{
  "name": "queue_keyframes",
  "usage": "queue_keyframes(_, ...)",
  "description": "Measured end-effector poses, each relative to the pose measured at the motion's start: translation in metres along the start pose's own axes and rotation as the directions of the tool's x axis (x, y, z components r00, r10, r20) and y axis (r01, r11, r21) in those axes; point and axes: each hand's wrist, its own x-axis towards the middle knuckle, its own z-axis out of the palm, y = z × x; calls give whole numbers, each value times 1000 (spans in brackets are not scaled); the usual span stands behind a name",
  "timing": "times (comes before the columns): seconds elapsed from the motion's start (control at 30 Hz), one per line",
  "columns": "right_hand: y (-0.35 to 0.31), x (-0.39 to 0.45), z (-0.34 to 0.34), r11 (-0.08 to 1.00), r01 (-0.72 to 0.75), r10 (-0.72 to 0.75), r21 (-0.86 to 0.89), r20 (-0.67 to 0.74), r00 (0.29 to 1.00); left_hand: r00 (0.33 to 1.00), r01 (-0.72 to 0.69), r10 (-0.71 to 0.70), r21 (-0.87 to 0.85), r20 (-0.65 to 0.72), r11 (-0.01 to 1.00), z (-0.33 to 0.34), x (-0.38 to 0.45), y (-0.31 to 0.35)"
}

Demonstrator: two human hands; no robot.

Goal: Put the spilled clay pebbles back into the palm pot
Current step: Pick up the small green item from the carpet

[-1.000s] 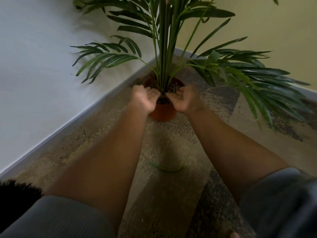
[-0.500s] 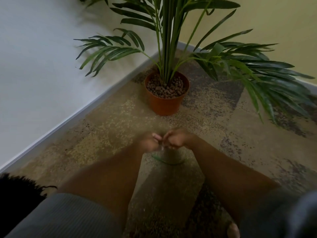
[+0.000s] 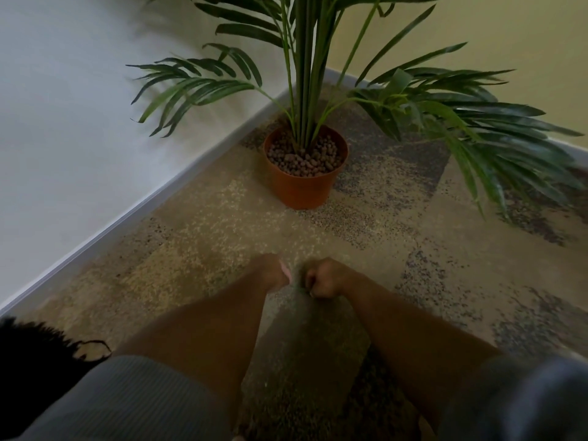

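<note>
Both hands low over carpet point(image 3: 222, 224), near pot point(image 3: 302, 189), likely gathering strays. Right hand point(image 3: 324, 280) grip curled, left hand point(image 3: 273, 273) blurred; contents unclear. Clay pebbles point(image 3: 305, 160) heaped in pot.

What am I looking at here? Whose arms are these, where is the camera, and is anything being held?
No machine here: a person wears a camera on the head, looking forward and down. The left hand and right hand hang low over the patterned carpet, close together. The right one's fingers are curled; the blur hides whether either holds anything. Ahead, in the room's corner, stands an orange pot with a palm, topped with brown clay pebbles. I can make out no loose pebbles on the carpet.
</note>
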Motion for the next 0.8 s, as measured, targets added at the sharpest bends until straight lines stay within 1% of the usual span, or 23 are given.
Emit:
queue_keyframes(0.03, 2, 0, -1, 997, -15, 16, 75, -11, 1000, 999, 36, -37, -138, -3, 990, -1, 3, 0)
queue_keyframes(0.07, 4, 1, -3, 987, -30, 34, 156, -24, 999, 996, 83, -84, -309, 11, 947, -2, 5, 2)
queue_keyframes(0.1, 5, 0, -6, 972, -42, 53, 229, -41, 998, 992, 126, -124, -478, 36, 870, -4, 8, 3)
queue_keyframes(0.13, 7, 0, -10, 951, -51, 73, 304, -61, 995, 988, 148, -141, -606, 59, 781, -5, 11, 4)
queue_keyframes(0.17, 9, 0, -14, 922, -58, 93, 384, -74, 993, 986, 156, -150, -681, 68, 716, -7, 13, 6)
queue_keyframes(0.2, 10, -1, -19, 892, -61, 106, 448, -76, 991, 986, 155, -155, -706, 64, 691, -8, 14, 8)
queue_keyframes(0.23, 10, -2, -23, 878, -60, 107, 476, -71, 992, 987, 141, -153, -663, 40, 735, -8, 15, 9)
queue_keyframes(0.27, 10, -1, -27, 886, -56, 98, 461, -67, 993, 992, 114, -124, -548, 18, 829, -8, 15, 10)
queue_keyframes(0.3, 10, 0, -28, 920, -50, 78, 388, -58, 995, 997, 80, -73, -398, 33, 914, -7, 14, 10)
queue_keyframes(0.33, 9, 1, -28, 959, -43, 55, 280, -34, 998, 997, 43, -23, -269, 78, 962, -4, 12, 10)
queue_keyframes(0.37, 8, 2, -27, 985, -38, 38, 166, 4, 999, 989, 18, 11, -192, 146, 981, 0, 9, 11)
queue_keyframes(0.43, 9, 2, -18, 999, -27, 24, 25, 87, 996, 968, -5, 31, -106, 250, 994, 7, 5, 10)
queue_keyframes(0.5, 14, 2, -7, 998, -19, 26, -54, 125, 992, 960, -62, 62, -9, 274, 998, 9, 0, 8)
queue_keyframes(0.57, 18, 2, 1, 996, -34, 45, -87, 129, 991, 962, -119, 88, 106, 259, 987, 8, -1, 7)
queue_keyframes(0.63, 20, 3, 5, 996, -49, 57, -68, 117, 992, 975, -140, 105, 176, 195, 974, 9, -3, 6)
queue_keyframes(0.73, 19, 2, 4, 998, -39, 46, -55, 134, 990, 988, -102, 83, 144, 133, 984, 10, -4, 6)
queue_keyframes(0.8, 20, 1, 4, 998, -38, 44, -46, 137, 990, 990, -69, 60, 65, 125, 996, 7, -4, 10)
